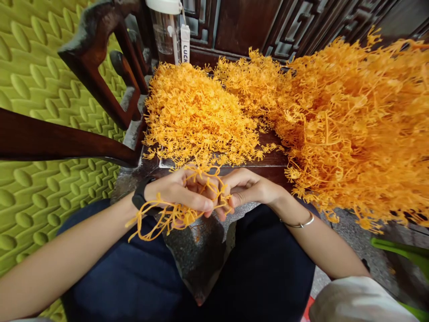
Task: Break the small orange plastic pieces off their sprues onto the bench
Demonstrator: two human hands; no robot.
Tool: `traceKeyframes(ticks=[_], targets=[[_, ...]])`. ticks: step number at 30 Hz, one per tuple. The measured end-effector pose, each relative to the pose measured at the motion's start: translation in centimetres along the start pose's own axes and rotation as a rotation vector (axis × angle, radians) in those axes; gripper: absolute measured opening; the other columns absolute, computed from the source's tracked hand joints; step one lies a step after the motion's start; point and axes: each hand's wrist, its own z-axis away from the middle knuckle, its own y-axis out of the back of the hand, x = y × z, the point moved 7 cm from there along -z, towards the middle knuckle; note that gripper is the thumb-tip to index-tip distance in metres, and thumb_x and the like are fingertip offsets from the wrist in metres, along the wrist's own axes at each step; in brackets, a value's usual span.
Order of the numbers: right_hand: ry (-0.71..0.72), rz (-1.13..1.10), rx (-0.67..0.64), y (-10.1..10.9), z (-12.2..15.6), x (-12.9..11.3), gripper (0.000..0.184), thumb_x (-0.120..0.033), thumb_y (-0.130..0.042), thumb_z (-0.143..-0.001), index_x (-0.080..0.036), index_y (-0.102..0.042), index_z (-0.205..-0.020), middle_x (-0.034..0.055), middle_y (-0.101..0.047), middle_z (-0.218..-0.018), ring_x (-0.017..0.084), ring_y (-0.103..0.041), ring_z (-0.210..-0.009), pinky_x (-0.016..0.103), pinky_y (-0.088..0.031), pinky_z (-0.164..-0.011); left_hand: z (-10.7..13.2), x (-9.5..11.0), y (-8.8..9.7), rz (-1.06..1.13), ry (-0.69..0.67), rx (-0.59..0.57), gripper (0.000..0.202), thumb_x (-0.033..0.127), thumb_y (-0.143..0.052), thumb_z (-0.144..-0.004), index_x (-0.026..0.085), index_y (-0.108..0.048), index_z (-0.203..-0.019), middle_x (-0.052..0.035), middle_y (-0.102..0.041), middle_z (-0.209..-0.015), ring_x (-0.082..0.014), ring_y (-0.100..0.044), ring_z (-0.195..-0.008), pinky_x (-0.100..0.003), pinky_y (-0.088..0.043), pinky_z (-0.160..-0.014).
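My left hand (179, 193) is closed round a bunch of orange plastic sprigs (167, 219), whose thin stems hang below the wrist. My right hand (250, 188) meets it at the fingertips and pinches the same sprigs. Both hands hover over my lap, just in front of a low dark wooden table (268, 162). A black watch is on the left wrist and a thin bangle on the right.
A heap of small orange sprigs (194, 116) covers the table, and a larger pile of long branched ones (362, 134) fills the right. A dark wooden chair (97, 58) stands left beside a green padded wall. A clear bottle (166, 31) stands behind.
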Motion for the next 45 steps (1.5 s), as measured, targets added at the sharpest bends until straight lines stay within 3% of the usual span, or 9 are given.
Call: traceKeyframes(ticks=[7, 9, 15, 19, 25, 34, 37, 40, 45], targets=[[0.238, 0.095, 0.002, 0.6, 0.2, -2.1, 0.023, -0.029, -0.059, -0.08, -0.015, -0.061, -0.061, 0.0081, -0.063, -0.079, 0.02, -0.057, -0.089, 0.039, -0.043, -0.086, 0.3, 0.7, 0.4, 0.118, -0.105, 0.03, 0.016, 0.029, -0.067, -0.062, 0.017, -0.059, -0.056, 0.0021, -0.047, -0.038, -0.0078, -0.041, -0.027, -0.019, -0.028, -0.029], [0.265, 0.135, 0.177, 2.1, 0.7, -2.7, 0.022, -0.033, -0.061, -0.078, -0.017, -0.062, -0.063, 0.0053, -0.061, -0.073, 0.018, -0.057, -0.082, 0.036, -0.045, -0.079, -0.1, 0.8, 0.6, 0.109, -0.109, 0.076, 0.018, 0.031, -0.069, -0.062, 0.016, -0.059, -0.059, 0.0017, -0.049, -0.04, -0.0084, -0.043, -0.028, -0.019, -0.03, -0.03], [0.131, 0.501, 1.001, 8.6, 4.8, -4.1, 0.018, -0.037, -0.064, -0.077, -0.02, -0.06, -0.082, -0.0007, -0.057, -0.071, 0.01, -0.052, -0.062, 0.026, -0.045, -0.063, -1.2, 0.8, 1.7, 0.098, -0.166, 0.234, 0.027, 0.04, -0.067, -0.069, 0.014, -0.058, -0.073, 0.0016, -0.055, -0.05, -0.0095, -0.051, -0.039, -0.019, -0.038, -0.036], [0.113, 0.814, 1.189, 10.2, 6.1, -4.8, 0.024, -0.032, -0.071, -0.07, -0.022, -0.058, -0.088, -0.0031, -0.052, -0.064, 0.011, -0.05, -0.058, 0.027, -0.044, -0.06, -1.2, 0.9, 1.9, 0.127, -0.204, 0.257, 0.035, 0.046, -0.06, -0.075, 0.013, -0.06, -0.081, -0.0018, -0.06, -0.065, -0.0119, -0.057, -0.051, -0.024, -0.047, -0.048], [0.106, 1.013, 1.175, 10.9, 6.2, -4.5, 0.018, -0.029, -0.068, -0.073, -0.02, -0.059, -0.087, 0.0006, -0.056, -0.074, 0.013, -0.052, -0.064, 0.029, -0.045, -0.063, -1.0, 1.3, 2.2, 0.116, -0.256, 0.313, 0.021, 0.032, -0.057, -0.078, 0.012, -0.06, -0.082, -0.0068, -0.061, -0.09, -0.016, -0.061, -0.072, -0.027, -0.051, -0.057], [0.163, 0.943, 1.163, 10.4, 6.0, -4.5, 0.032, -0.025, -0.067, -0.073, -0.022, -0.057, -0.103, 0.0074, -0.059, -0.108, 0.015, -0.061, -0.079, 0.03, -0.049, -0.071, -1.0, 0.7, 3.1, 0.094, -0.233, 0.473, 0.013, 0.021, -0.061, -0.077, 0.013, -0.05, -0.078, -0.0065, -0.06, -0.1, -0.0113, -0.061, -0.065, -0.024, -0.05, -0.054], [0.179, 0.988, 1.043, 7.7, 4.6, -5.0, 0.014, -0.029, -0.06, -0.08, -0.02, -0.063, -0.092, 0.0052, -0.063, -0.094, 0.016, -0.06, -0.084, 0.03, -0.048, -0.075, -1.2, 0.6, 2.7, 0.064, -0.198, 0.439, 0.017, 0.027, -0.059, -0.08, 0.011, -0.055, -0.083, -0.0053, -0.061, -0.086, -0.0107, -0.06, -0.063, -0.022, -0.049, -0.054], [0.2, 1.017, 0.786, 4.3, 2.8, -5.1, 0.016, -0.029, -0.053, -0.086, -0.019, -0.065, -0.083, 0.0041, -0.063, -0.082, 0.015, -0.058, -0.08, 0.03, -0.046, -0.077, -1.4, 0.3, 2.4, 0.074, -0.165, 0.394, 0.025, 0.034, -0.053, -0.084, 0.01, -0.059, -0.084, -0.0049, -0.061, -0.079, -0.0117, -0.06, -0.062, -0.023, -0.049, -0.053], [0.184, 1.003, 0.439, 1.4, 1.2, -3.8, 0.025, -0.03, -0.062, -0.081, -0.02, -0.064, -0.104, 0.0025, -0.059, -0.08, 0.013, -0.055, -0.076, 0.027, -0.045, -0.073, -1.7, -0.4, 2.7, 0.118, -0.133, 0.401, 0.029, 0.037, -0.052, -0.084, 0.01, -0.06, -0.08, -0.0034, -0.06, -0.068, -0.0104, -0.058, -0.055, -0.022, -0.048, -0.051]])
